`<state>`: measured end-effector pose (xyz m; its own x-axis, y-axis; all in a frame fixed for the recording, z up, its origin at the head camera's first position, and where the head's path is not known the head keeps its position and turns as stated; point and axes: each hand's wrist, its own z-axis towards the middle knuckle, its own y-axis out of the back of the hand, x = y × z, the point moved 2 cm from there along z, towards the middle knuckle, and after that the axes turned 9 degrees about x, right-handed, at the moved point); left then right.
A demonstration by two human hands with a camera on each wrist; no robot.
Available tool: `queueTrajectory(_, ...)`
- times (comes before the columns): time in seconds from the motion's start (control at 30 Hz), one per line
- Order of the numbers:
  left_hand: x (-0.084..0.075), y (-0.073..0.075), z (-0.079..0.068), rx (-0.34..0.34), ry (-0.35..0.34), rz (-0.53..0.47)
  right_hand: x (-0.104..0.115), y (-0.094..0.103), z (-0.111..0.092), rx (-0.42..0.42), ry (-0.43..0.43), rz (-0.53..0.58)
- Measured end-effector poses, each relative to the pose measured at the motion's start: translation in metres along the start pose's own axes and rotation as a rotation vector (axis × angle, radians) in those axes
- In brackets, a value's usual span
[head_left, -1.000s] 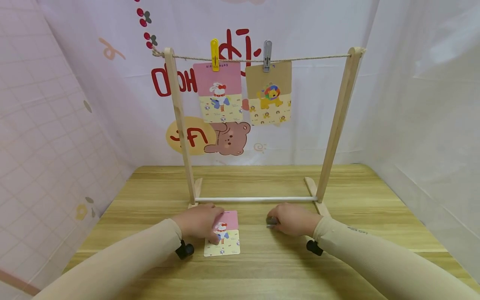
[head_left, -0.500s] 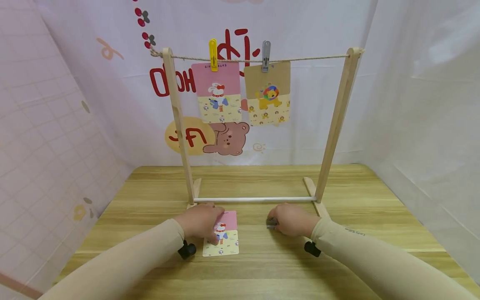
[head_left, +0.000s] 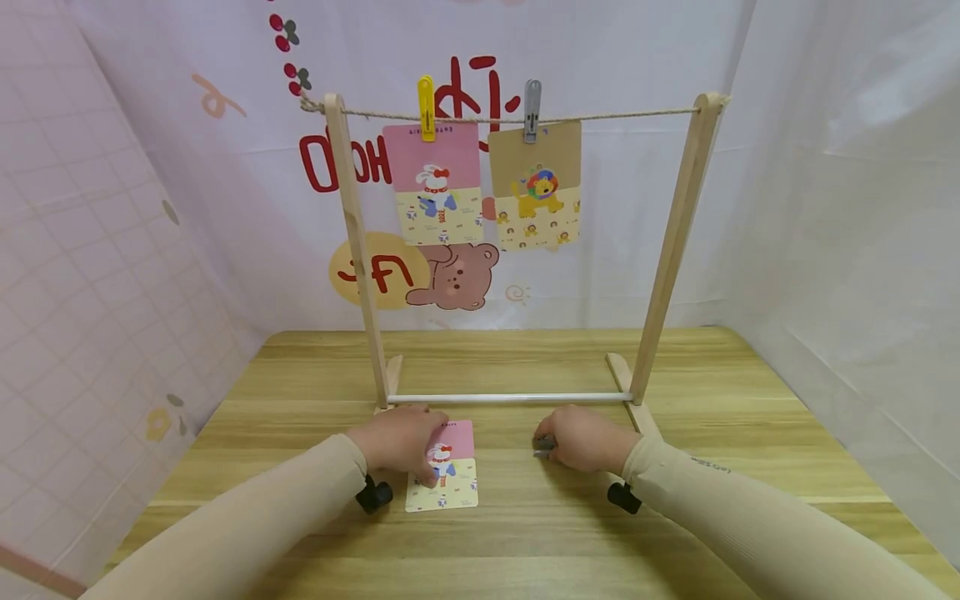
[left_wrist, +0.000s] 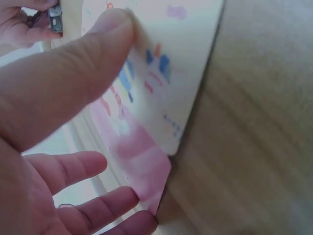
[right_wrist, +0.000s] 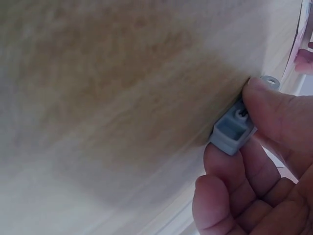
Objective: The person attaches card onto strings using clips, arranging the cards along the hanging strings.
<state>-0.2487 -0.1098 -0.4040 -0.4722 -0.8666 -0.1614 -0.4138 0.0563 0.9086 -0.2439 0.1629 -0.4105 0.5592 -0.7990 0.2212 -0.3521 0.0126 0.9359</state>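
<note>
A card (head_left: 454,483) with a pink upper part and a cream lower part, printed with a white rabbit, lies flat on the wooden table. My left hand (head_left: 397,442) rests at its left side, fingers spread. In the left wrist view the thumb (left_wrist: 73,81) lies over the card's face, while two fingertips touch its pink end. Across from it, my right hand (head_left: 588,439) pinches a grey clothespin (right_wrist: 232,129) between thumb and curled fingers, low at the tabletop. Part of the clothespin is hidden by the thumb.
Behind the hands stands a wooden frame (head_left: 671,250) with a rope (head_left: 630,117) along its top and a white bar (head_left: 510,398) below. A yellow clothespin (head_left: 427,108) holds a pink rabbit card (head_left: 437,158); another grey clothespin (head_left: 532,111) holds a tan lion card (head_left: 543,154).
Both hands stay almost where they were, the left on the card and the right with the grey clothespin. The head view shifts slightly.
</note>
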Motion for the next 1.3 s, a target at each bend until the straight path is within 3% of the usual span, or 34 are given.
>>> queueTrajectory(0.23,0.0065,0.0033,0.0029,0.022,-0.015,-0.109,0.0010,0.0003,-0.0013,0.003,-0.023,0.021)
queueTrajectory(0.77,0.0059,0.0023,0.0054,0.000,-0.005,-0.054,-0.0005,-0.0016,-0.0014,0.005,-0.007,0.001)
queueTrajectory(1.3,0.0042,-0.0011,0.0054,-0.042,-0.065,-0.181,0.0019,0.0000,-0.0057,-0.026,0.045,0.012)
